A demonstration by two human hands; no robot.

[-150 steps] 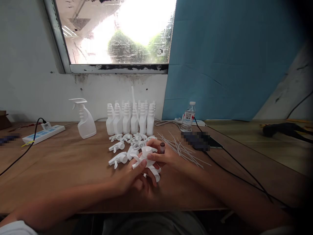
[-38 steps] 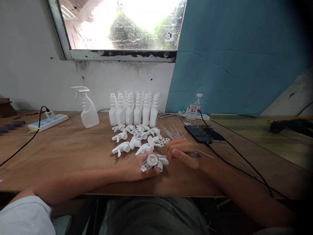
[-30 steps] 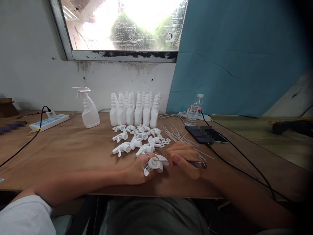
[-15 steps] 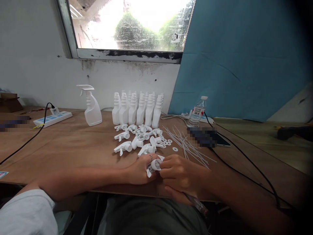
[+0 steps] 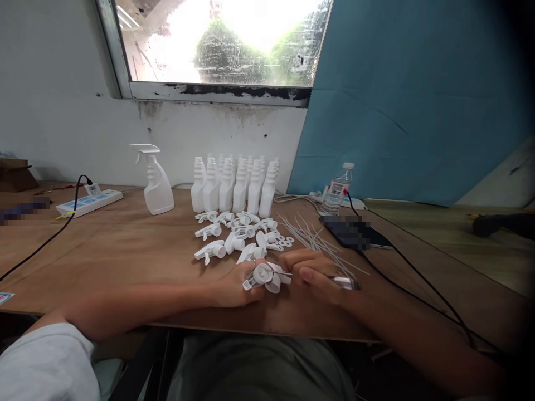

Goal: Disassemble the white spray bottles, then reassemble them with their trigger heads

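Observation:
My left hand [image 5: 236,285] is closed around a white trigger sprayer head [image 5: 262,275], its round collar turned up toward me. My right hand [image 5: 314,272] grips a screwdriver [image 5: 346,283] with a clear handle. The thin metal shaft points left, and its tip is at the collar. Another white sprayer head [image 5: 273,285] lies right beside the held one, partly hidden. Beyond my hands several loose sprayer heads [image 5: 211,252] lie on the table, with small white washers [image 5: 286,241] and thin white tubes [image 5: 311,236] to their right.
White bottles [image 5: 225,186] stand in rows behind the sprayer heads. A complete spray bottle [image 5: 159,189] and a power strip [image 5: 94,202] are at the left. At the right are a water bottle [image 5: 335,192], a dark phone-like device [image 5: 345,231] and black cables [image 5: 418,273].
My right fingers have drawn back right from the sprayer head's collar. The screwdriver has swung up from pointing below my hand, its tip now at the collar. My left hand has tilted the head.

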